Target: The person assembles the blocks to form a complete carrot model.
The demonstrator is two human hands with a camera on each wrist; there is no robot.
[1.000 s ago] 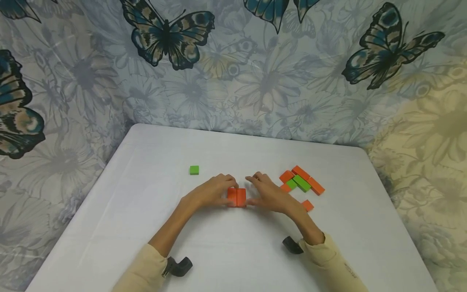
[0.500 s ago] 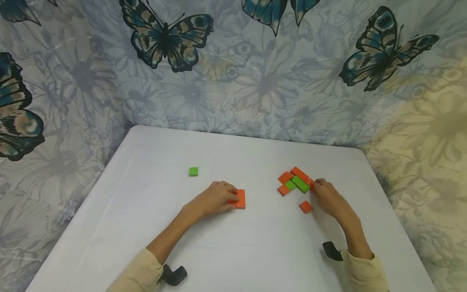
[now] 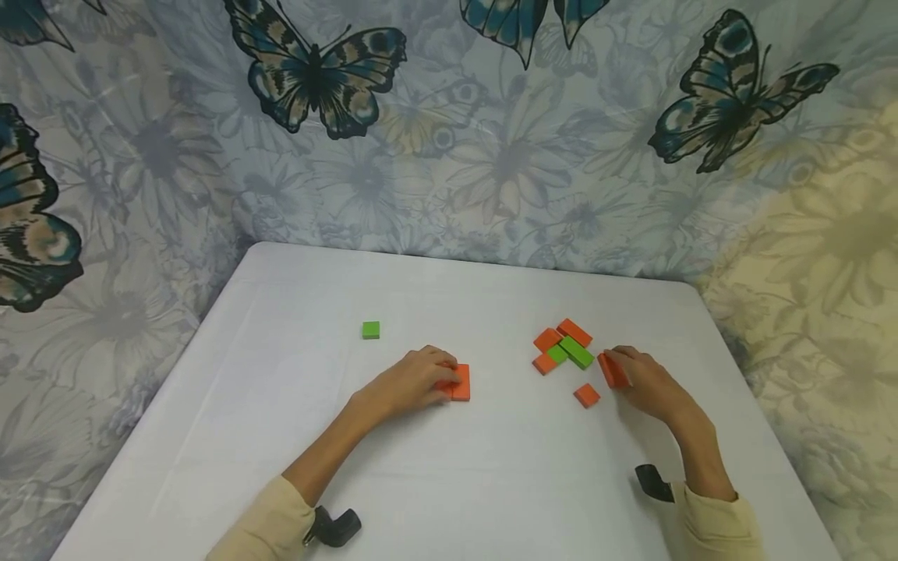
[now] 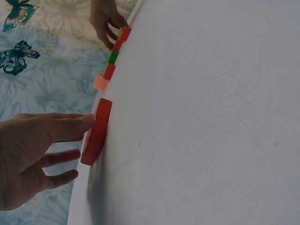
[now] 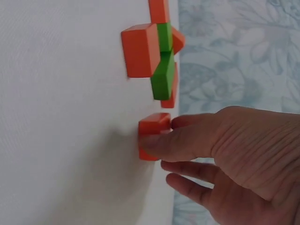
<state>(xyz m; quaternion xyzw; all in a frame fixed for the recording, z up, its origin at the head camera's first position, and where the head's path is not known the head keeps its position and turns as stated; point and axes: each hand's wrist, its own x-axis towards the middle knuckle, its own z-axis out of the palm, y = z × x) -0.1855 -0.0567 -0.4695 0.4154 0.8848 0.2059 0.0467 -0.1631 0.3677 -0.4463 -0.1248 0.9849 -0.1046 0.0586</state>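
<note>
In the head view my left hand [image 3: 407, 383] lies over two orange blocks [image 3: 461, 382] set side by side on the white table. The left wrist view shows its thumb against the near face of these red-looking blocks [image 4: 97, 136], with fingers behind them. My right hand [image 3: 648, 383] pinches another orange block [image 3: 612, 371] beside the cluster at the right. Seen from the right wrist, the thumb covers part of this pinched block [image 5: 154, 124]. The cluster holds a long green block [image 3: 578, 352], a small green block [image 3: 557, 354] and several orange blocks [image 3: 574, 332].
A single orange block [image 3: 587, 396] lies in front of the cluster. One green block [image 3: 370, 330] sits apart at the back left. The white table [image 3: 449, 483] meets a butterfly-patterned wall covering [image 3: 512, 179] behind. Black wrist devices [image 3: 337, 528] stick out from both sleeves.
My right hand has left the two middle blocks, moved right to the cluster and drawn one orange block away from it. My left hand has stayed at the middle blocks, now covering one more.
</note>
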